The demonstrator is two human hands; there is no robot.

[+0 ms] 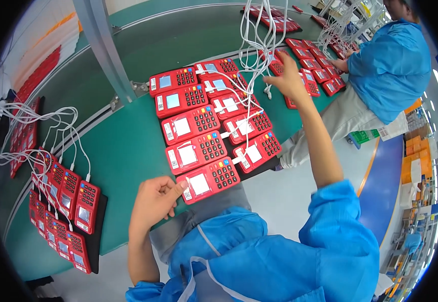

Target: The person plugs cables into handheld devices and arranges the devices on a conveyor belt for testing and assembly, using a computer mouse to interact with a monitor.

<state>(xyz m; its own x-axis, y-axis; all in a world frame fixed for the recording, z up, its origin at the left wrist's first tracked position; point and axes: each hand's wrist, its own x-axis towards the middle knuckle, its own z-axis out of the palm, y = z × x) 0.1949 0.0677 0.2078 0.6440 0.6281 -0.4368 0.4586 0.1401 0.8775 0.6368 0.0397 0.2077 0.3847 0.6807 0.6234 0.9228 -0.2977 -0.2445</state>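
Two columns of red card terminals lie face up in front of me, with light screens and dark keypads. My left hand is at the near left corner of the nearest card terminal. Its thumb presses on that terminal's end, and the fingers curl in beside it. Farther off, my right hand reaches out with thumb and fingers spread, holding nothing visible. It is beside a hanging bunch of white cables and partly covers a red terminal behind it. White plugs sit in several right-column terminals; loose cable ends dangle near my right thumb.
More cabled terminals stand on the green table at left. A metal post rises behind the left column. A co-worker in blue handles other terminals at far right. Shelves with orange boxes line the right side.
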